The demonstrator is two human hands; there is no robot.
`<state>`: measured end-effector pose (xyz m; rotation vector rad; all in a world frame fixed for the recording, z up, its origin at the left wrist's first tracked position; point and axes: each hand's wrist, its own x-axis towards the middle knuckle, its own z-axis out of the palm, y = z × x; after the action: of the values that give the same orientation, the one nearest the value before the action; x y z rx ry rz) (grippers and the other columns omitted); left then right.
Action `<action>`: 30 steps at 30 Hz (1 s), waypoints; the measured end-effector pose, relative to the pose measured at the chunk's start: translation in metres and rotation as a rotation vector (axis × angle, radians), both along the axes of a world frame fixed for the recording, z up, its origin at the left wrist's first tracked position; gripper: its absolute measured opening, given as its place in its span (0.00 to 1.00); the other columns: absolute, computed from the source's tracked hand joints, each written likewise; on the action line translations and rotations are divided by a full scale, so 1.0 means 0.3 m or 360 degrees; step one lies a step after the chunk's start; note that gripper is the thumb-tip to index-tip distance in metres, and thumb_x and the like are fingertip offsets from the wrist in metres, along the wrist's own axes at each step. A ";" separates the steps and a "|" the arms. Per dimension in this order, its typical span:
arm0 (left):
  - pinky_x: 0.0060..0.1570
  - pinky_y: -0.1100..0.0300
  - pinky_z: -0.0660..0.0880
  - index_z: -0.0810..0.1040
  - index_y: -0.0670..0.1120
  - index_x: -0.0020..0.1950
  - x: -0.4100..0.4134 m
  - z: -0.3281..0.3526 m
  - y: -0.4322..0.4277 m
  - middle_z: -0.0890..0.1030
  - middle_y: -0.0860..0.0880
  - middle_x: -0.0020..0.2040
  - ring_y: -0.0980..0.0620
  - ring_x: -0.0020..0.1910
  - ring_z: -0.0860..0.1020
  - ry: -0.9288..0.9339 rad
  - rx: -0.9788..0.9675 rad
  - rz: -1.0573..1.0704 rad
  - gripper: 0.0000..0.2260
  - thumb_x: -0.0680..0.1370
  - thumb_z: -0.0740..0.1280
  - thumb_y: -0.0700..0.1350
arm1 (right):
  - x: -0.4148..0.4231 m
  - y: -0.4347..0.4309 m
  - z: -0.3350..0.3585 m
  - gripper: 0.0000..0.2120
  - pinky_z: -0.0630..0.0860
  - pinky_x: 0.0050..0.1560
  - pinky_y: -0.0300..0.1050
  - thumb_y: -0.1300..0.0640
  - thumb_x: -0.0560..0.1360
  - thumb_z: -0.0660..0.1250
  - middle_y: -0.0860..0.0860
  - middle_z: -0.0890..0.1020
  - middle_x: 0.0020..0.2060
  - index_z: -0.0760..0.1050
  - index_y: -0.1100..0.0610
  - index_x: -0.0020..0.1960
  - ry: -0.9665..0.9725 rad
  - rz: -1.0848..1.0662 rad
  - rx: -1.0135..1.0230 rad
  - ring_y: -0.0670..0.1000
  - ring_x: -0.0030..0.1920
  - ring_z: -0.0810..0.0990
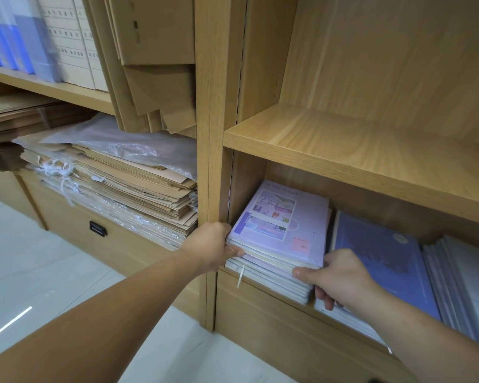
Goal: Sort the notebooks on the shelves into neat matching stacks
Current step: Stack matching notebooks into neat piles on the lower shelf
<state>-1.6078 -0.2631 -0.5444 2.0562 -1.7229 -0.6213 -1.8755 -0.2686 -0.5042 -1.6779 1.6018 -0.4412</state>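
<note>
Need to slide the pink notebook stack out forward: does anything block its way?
Nothing visible does. The left hand and right hand grip the pink notebook stack at its front corners; the blue notebooks lie beside it, not in front.

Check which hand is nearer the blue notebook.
Right. The right hand grips the pink notebook stack at its front right corner, directly beside the blue notebook; the left hand grips that stack's far left edge.

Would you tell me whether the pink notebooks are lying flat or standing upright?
Flat: the pink notebooks lie stacked with the cover facing up.
</note>
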 end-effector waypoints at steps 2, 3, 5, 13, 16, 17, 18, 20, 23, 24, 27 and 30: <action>0.37 0.58 0.79 0.79 0.51 0.55 -0.008 0.003 0.002 0.81 0.54 0.36 0.55 0.33 0.80 -0.0019 -0.0050 -0.0001 0.12 0.78 0.73 0.57 | -0.001 0.007 -0.012 0.15 0.68 0.24 0.37 0.52 0.74 0.78 0.54 0.79 0.22 0.76 0.57 0.35 0.0018 -0.0007 -0.0051 0.53 0.20 0.73; 0.36 0.61 0.76 0.79 0.51 0.56 -0.012 0.005 0.004 0.79 0.56 0.36 0.57 0.33 0.79 -0.0021 -0.0070 -0.0001 0.12 0.78 0.73 0.56 | -0.001 0.009 -0.019 0.15 0.70 0.26 0.39 0.51 0.74 0.77 0.53 0.79 0.22 0.76 0.56 0.36 0.0039 -0.0005 -0.0076 0.53 0.20 0.74; 0.36 0.62 0.73 0.80 0.51 0.58 -0.017 0.004 0.005 0.79 0.56 0.37 0.57 0.35 0.78 -0.0021 -0.0089 0.0004 0.13 0.78 0.73 0.56 | 0.000 0.009 -0.030 0.15 0.75 0.31 0.43 0.50 0.74 0.77 0.53 0.80 0.22 0.76 0.55 0.36 0.0065 -0.0009 -0.0116 0.53 0.20 0.76; 0.39 0.59 0.78 0.77 0.48 0.56 -0.013 0.035 0.022 0.80 0.53 0.42 0.54 0.40 0.80 -0.0252 -0.0119 -0.0006 0.16 0.77 0.72 0.58 | -0.018 0.012 0.021 0.25 0.70 0.26 0.41 0.37 0.75 0.72 0.55 0.84 0.27 0.76 0.58 0.36 0.0234 0.0084 0.0014 0.55 0.25 0.82; 0.34 0.59 0.74 0.76 0.46 0.50 -0.010 0.089 0.019 0.79 0.51 0.37 0.53 0.36 0.79 -0.0258 -0.0117 -0.0092 0.15 0.79 0.70 0.58 | -0.026 -0.004 0.048 0.22 0.75 0.31 0.44 0.35 0.77 0.67 0.56 0.85 0.31 0.74 0.54 0.40 0.0416 0.0202 0.0001 0.54 0.28 0.84; 0.34 0.57 0.75 0.76 0.45 0.50 -0.011 0.103 0.018 0.80 0.49 0.37 0.52 0.35 0.79 -0.0256 -0.0088 -0.0128 0.15 0.80 0.68 0.58 | -0.026 -0.008 0.049 0.21 0.77 0.32 0.45 0.36 0.78 0.66 0.55 0.85 0.31 0.73 0.54 0.41 0.0470 0.0247 -0.0007 0.54 0.28 0.85; 0.35 0.55 0.76 0.77 0.45 0.50 -0.012 0.111 0.015 0.81 0.48 0.38 0.51 0.34 0.80 -0.0271 -0.0069 -0.0144 0.15 0.81 0.68 0.58 | -0.022 -0.010 0.047 0.21 0.78 0.33 0.46 0.37 0.78 0.66 0.55 0.85 0.31 0.73 0.55 0.42 0.0528 0.0278 -0.0024 0.54 0.28 0.85; 0.38 0.54 0.78 0.78 0.45 0.53 -0.013 0.114 0.013 0.82 0.48 0.39 0.51 0.34 0.80 -0.0289 -0.0064 -0.0128 0.15 0.82 0.67 0.57 | -0.017 -0.014 0.037 0.23 0.78 0.34 0.46 0.38 0.79 0.66 0.54 0.85 0.29 0.72 0.58 0.41 0.0601 0.0275 -0.0076 0.53 0.27 0.85; 0.35 0.57 0.79 0.78 0.47 0.52 -0.012 0.093 0.015 0.80 0.51 0.39 0.52 0.33 0.80 -0.0202 -0.0063 -0.0074 0.13 0.82 0.66 0.58 | -0.014 -0.017 0.023 0.24 0.77 0.33 0.45 0.39 0.79 0.67 0.53 0.84 0.27 0.72 0.59 0.38 0.0559 0.0214 -0.0134 0.53 0.26 0.84; 0.33 0.59 0.77 0.78 0.48 0.52 -0.011 0.087 0.016 0.80 0.52 0.38 0.53 0.33 0.80 -0.0182 -0.0070 -0.0064 0.13 0.82 0.66 0.58 | -0.015 -0.016 0.019 0.24 0.79 0.34 0.46 0.39 0.78 0.67 0.52 0.84 0.26 0.72 0.58 0.37 0.0558 0.0203 -0.0150 0.52 0.25 0.84; 0.31 0.61 0.71 0.77 0.48 0.49 -0.010 0.075 0.016 0.78 0.53 0.37 0.55 0.33 0.78 -0.0243 -0.0115 -0.0076 0.14 0.82 0.65 0.58 | -0.019 -0.011 0.005 0.25 0.82 0.40 0.50 0.37 0.77 0.68 0.52 0.83 0.26 0.71 0.57 0.35 0.0541 0.0172 -0.0172 0.52 0.25 0.83; 0.31 0.59 0.70 0.74 0.50 0.46 -0.004 0.066 0.016 0.78 0.50 0.39 0.53 0.34 0.77 -0.0405 -0.0087 -0.0135 0.16 0.81 0.65 0.62 | -0.024 -0.001 0.018 0.22 0.79 0.37 0.46 0.35 0.74 0.71 0.50 0.83 0.26 0.74 0.53 0.36 0.0551 0.0178 -0.0120 0.51 0.25 0.83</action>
<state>-1.6091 -0.2582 -0.5245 2.1072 -1.9530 -0.3433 -1.8826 -0.2690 -0.4987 -1.9726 1.7394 -0.1608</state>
